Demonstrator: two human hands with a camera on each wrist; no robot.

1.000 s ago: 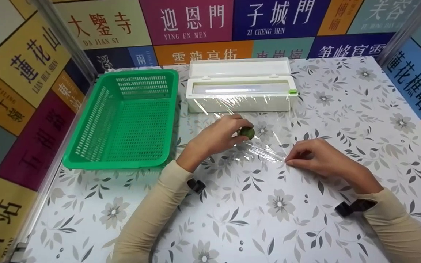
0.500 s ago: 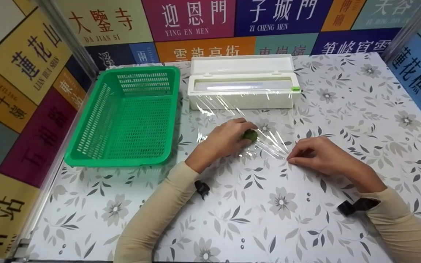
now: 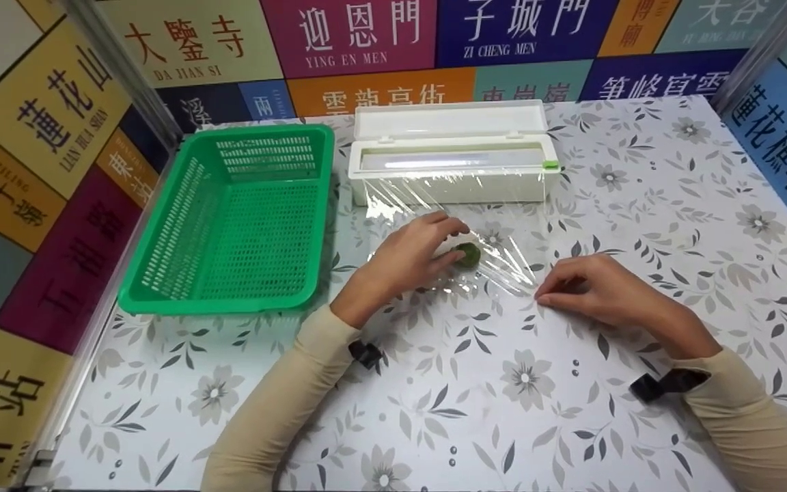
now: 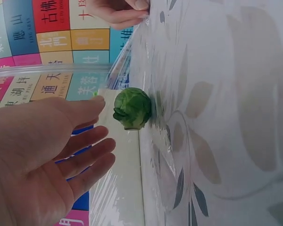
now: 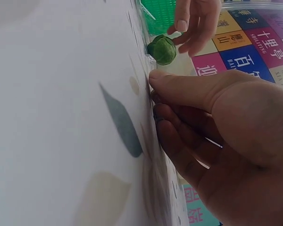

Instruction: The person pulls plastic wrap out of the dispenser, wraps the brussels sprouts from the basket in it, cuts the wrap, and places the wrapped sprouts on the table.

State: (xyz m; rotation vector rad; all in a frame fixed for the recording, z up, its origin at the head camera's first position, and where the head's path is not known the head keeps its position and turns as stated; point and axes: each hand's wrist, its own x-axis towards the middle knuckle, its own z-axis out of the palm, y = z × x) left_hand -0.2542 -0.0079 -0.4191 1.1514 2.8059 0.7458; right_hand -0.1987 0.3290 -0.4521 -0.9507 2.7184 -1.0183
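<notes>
A small Brussels sprout point(image 3: 468, 255) sits on a sheet of clear cling film point(image 3: 506, 270) spread over the table. In the left wrist view, the fingers of my left hand point(image 3: 407, 251) are spread and stand apart from the sprout point(image 4: 133, 109). My right hand point(image 3: 602, 290) pinches the near right corner of the film between thumb and fingertips, low at the tabletop. From there the film runs in creases past the sprout to a white cling film box point(image 3: 448, 189), whose lid stands up with the roll visible inside.
To the left is a green plastic basket point(image 3: 257, 239) with perforated walls. A green slider point(image 3: 550, 165) sits at the right end of the box's front edge. Panels with printed characters point(image 3: 366, 34) stand behind and beside the floral-covered table point(image 3: 448, 424).
My left hand has let go of the Brussels sprout and drawn back slightly to the left, fingers opening. The sprout moved a little right earlier and now rests on the film. The right hand keeps its pinch.
</notes>
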